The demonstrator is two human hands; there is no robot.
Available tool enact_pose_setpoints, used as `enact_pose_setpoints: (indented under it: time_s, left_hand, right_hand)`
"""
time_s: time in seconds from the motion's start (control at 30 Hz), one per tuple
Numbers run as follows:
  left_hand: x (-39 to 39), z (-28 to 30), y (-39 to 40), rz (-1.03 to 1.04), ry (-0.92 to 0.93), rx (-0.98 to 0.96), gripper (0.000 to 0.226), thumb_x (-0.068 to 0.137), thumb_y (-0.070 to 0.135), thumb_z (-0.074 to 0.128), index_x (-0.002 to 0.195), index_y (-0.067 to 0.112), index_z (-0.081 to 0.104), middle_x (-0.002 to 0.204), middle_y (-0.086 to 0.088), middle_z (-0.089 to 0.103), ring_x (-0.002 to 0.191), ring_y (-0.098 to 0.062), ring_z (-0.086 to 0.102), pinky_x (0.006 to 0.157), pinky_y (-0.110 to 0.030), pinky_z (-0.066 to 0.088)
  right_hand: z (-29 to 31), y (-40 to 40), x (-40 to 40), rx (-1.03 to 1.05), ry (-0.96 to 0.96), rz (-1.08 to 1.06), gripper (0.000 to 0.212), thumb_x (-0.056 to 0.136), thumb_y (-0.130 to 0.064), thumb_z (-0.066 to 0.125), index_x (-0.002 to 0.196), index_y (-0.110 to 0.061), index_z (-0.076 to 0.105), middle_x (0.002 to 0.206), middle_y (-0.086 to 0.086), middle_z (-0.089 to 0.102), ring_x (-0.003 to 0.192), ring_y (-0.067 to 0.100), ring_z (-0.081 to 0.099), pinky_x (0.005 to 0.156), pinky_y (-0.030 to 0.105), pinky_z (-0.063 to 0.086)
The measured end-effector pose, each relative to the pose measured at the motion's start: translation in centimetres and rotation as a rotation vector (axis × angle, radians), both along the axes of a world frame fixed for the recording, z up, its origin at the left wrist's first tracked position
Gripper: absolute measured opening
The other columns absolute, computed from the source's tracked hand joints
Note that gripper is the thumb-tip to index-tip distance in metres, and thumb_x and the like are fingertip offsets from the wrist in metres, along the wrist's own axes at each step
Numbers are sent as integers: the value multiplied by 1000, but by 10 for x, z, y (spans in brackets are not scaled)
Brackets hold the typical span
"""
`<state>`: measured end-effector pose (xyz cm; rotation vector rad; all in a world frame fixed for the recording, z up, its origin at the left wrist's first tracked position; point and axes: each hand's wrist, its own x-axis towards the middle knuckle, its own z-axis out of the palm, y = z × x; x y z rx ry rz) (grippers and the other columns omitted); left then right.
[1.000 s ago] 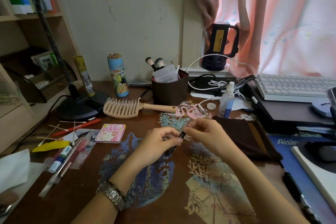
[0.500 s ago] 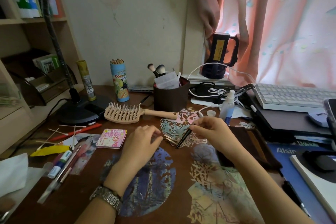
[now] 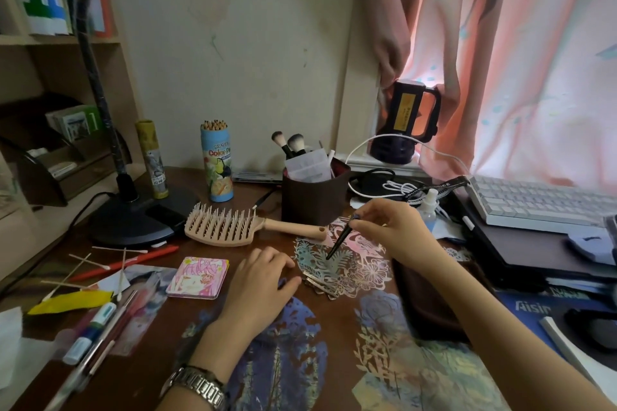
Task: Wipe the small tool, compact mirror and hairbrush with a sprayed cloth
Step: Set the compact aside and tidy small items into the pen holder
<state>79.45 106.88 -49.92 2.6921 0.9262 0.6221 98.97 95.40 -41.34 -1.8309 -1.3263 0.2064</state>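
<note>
My right hand [image 3: 390, 230] pinches the top of a thin black small tool [image 3: 339, 240], held slanted with its tip just above the desk. My left hand [image 3: 263, 280] lies on the desk with loosely bent fingers and holds nothing. Left of it lies the square pink compact mirror [image 3: 198, 277], closed. The beige hairbrush [image 3: 233, 227] lies bristles up behind the mirror, handle pointing right. A dark brown cloth [image 3: 420, 304] lies under my right forearm. The small spray bottle [image 3: 429, 207] stands behind my right hand, partly hidden.
A brown brush holder [image 3: 314, 193] stands right behind the hairbrush handle. A lamp base [image 3: 133, 223], pencil tube [image 3: 217, 163], cotton swabs [image 3: 100, 260] and pens [image 3: 93, 334] crowd the left. A keyboard [image 3: 541, 203], cables and a torch [image 3: 404, 123] fill the right and back.
My left hand let go of the small tool and came down onto the desk. My right hand kept the tool and lifted it up and to the right.
</note>
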Motion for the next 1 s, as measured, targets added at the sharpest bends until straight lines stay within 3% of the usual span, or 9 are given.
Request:
enact_pose_setpoints:
  time_s: [0.37,0.5,1.0]
  left_hand:
    - [4,-4,6,3,-29,-6,26,92,50,45,113,36,51,114,17,43,111,-6,39,93,-24,31]
    - [4,-5,7,6,-39,-18,23,92,49,45,110,36,51,112,18,43,110,-6,38,92,-25,31]
    - [4,-5,7,8,-47,-35,22,92,48,45,109,35,52,111,17,44,109,-7,37,91,-25,28]
  right_hand:
    - [24,45,20,124,-192,-1,6,82,-24,71,85,-23,66,77,-7,69,71,2,65,66,13,50]
    - [33,58,23,183,-265,-1,10,82,-21,72,88,-15,69,79,1,69,74,9,65,68,15,50]
    - [59,84,19,288,-343,13,13,84,-18,69,94,-9,69,80,-3,65,71,-2,60,67,5,48]
